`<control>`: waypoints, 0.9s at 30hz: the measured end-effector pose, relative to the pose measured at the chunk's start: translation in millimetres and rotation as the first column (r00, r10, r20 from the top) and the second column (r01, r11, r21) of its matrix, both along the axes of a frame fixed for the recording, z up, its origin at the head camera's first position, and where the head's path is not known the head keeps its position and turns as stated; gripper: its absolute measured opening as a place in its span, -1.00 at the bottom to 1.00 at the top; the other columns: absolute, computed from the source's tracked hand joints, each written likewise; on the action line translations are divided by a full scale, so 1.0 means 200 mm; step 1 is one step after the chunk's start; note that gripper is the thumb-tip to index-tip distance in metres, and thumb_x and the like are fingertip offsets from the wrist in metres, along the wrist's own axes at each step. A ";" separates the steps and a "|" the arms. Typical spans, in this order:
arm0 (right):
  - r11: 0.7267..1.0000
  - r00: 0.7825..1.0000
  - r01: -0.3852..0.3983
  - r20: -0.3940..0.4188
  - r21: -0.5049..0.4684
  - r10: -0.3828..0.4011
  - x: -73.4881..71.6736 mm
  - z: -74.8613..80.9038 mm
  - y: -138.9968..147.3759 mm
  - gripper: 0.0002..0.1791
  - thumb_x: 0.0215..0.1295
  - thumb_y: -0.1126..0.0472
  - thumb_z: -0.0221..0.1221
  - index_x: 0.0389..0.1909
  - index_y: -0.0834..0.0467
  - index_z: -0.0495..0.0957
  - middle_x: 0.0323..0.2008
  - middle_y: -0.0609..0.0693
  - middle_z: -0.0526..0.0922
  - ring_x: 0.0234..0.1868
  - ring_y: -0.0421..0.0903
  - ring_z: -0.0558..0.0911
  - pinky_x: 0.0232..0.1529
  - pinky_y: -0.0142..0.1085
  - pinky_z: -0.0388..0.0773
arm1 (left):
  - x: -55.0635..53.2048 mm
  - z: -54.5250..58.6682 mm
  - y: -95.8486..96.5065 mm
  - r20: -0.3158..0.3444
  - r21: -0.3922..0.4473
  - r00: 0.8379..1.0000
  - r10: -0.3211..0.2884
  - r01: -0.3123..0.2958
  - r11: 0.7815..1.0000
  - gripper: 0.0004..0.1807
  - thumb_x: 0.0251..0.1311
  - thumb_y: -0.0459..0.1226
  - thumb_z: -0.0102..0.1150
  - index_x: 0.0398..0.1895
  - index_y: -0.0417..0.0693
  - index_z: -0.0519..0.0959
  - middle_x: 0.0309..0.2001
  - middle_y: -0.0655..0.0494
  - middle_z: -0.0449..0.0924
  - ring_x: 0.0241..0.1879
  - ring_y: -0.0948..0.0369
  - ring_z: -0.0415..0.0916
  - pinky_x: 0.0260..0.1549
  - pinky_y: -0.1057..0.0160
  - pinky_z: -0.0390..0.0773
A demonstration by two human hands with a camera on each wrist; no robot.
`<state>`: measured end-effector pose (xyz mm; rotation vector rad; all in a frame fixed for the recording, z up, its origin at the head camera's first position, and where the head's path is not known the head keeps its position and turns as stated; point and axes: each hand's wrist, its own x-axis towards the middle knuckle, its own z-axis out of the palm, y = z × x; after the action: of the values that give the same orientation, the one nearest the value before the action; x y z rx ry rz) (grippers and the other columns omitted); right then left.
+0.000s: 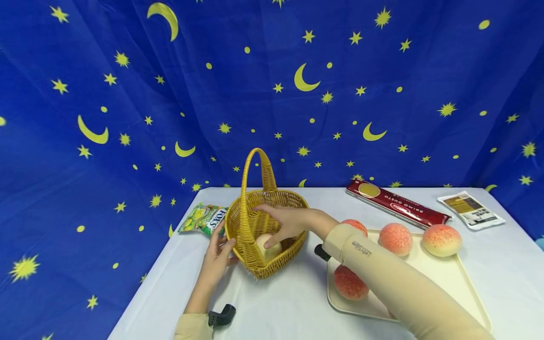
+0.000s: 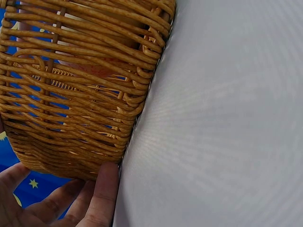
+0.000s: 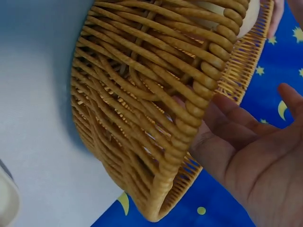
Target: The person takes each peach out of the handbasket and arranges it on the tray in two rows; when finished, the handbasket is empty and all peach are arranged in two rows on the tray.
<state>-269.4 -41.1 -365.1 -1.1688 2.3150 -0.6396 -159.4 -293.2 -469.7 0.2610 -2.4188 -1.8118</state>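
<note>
A wicker basket (image 1: 265,271) with a tall arched handle stands near the middle of the table. My left hand (image 1: 218,259) lies against its left outer side, with fingertips touching the weave low down in the left wrist view. Over the basket's right rim reaches my right hand (image 1: 291,222), its fingers spread inside. The thumb overlaps a pale, round fruit (image 1: 275,249) in the basket. Through the wicker, the left wrist view shows a reddish patch (image 2: 102,70). In the right wrist view, the wall hides some fingertips of that hand.
A cream tray (image 1: 450,288) at the right carries several peaches (image 1: 395,239), partly behind my right sleeve. Beyond it lie a long red Primo Gusto packet (image 1: 397,204) and a white pouch (image 1: 471,211). A green Fox's bag (image 1: 203,218) touches the basket's left side in the head view.
</note>
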 end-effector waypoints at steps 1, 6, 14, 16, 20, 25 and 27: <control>1.000 1.000 0.004 0.001 0.015 -0.004 0.00 0.00 -0.01 0.18 0.32 -0.22 0.46 0.76 -0.12 -0.07 0.70 0.18 0.17 0.68 0.22 0.21 0.67 0.25 0.24 | 0.00 0.00 0.00 0.000 -0.002 1.000 -0.002 0.002 1.000 -0.23 0.66 -0.08 0.06 0.77 0.33 -0.03 0.48 -0.30 0.38 0.31 -0.16 0.59 0.04 -0.02 0.86; 0.998 1.000 0.014 -0.006 0.066 -0.013 -0.01 0.00 -0.07 0.19 0.26 -0.24 0.50 0.75 -0.19 -0.03 0.69 0.15 0.19 0.68 0.18 0.24 0.69 0.18 0.26 | 0.00 0.00 0.00 -0.002 -0.005 1.000 -0.009 0.009 1.000 -0.23 0.67 -0.08 0.06 0.77 0.33 -0.03 0.50 -0.31 0.38 0.33 -0.18 0.58 0.02 -0.01 0.86; 0.989 0.992 0.028 0.115 0.143 -0.044 0.00 0.00 -0.14 0.30 0.12 -0.04 0.64 0.76 -0.12 0.00 0.69 0.12 0.21 0.60 0.11 0.38 0.54 0.05 0.52 | 0.00 0.00 0.00 -0.014 -0.016 1.000 -0.012 0.012 1.000 -0.24 0.66 -0.09 0.07 0.77 0.33 -0.02 0.51 -0.33 0.38 0.38 -0.22 0.54 -0.01 0.01 0.87; 0.985 0.983 0.050 0.164 0.165 -0.078 0.01 0.00 -0.15 0.29 0.12 0.01 0.65 0.75 -0.15 0.03 0.69 0.10 0.22 0.48 0.07 0.48 0.34 0.02 0.70 | 0.00 0.00 0.00 -0.018 -0.016 1.000 -0.015 0.014 1.000 -0.24 0.66 -0.09 0.08 0.77 0.33 -0.01 0.51 -0.33 0.38 0.38 -0.23 0.53 -0.02 0.02 0.87; 0.982 0.966 0.055 0.241 0.178 -0.098 0.01 0.01 -0.17 0.21 0.16 0.12 0.62 0.73 -0.13 0.10 0.69 0.10 0.20 0.25 -0.01 0.59 0.05 -0.04 0.85 | 0.00 0.00 0.00 -0.025 -0.023 0.999 -0.022 0.021 0.999 -0.24 0.66 -0.08 0.08 0.77 0.31 -0.01 0.50 -0.34 0.38 0.38 -0.23 0.53 -0.03 0.02 0.87; 0.983 0.960 0.025 0.269 0.183 -0.074 -0.01 0.02 -0.19 -0.01 0.22 0.19 0.58 0.62 -0.05 0.31 0.59 0.11 0.33 0.11 -0.05 0.65 0.01 -0.03 0.87 | 0.00 -0.01 -0.01 -0.030 -0.021 0.999 -0.022 0.021 1.000 -0.24 0.66 -0.08 0.08 0.77 0.31 0.00 0.51 -0.34 0.38 0.39 -0.23 0.53 -0.02 0.02 0.87; 0.982 0.962 0.014 0.264 0.189 -0.065 -0.02 0.03 -0.20 -0.18 0.23 0.19 0.57 0.49 -0.03 0.46 0.48 0.09 0.43 0.09 -0.05 0.66 0.01 -0.02 0.87 | 0.00 -0.01 -0.01 -0.031 -0.018 0.999 -0.018 0.017 1.000 -0.24 0.66 -0.08 0.08 0.76 0.32 0.01 0.50 -0.33 0.39 0.38 -0.23 0.53 -0.02 0.03 0.87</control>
<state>-273.6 -80.6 -359.1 -0.8927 2.1191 -0.5458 -158.5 -294.5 -471.4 0.2088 -2.4226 -1.7864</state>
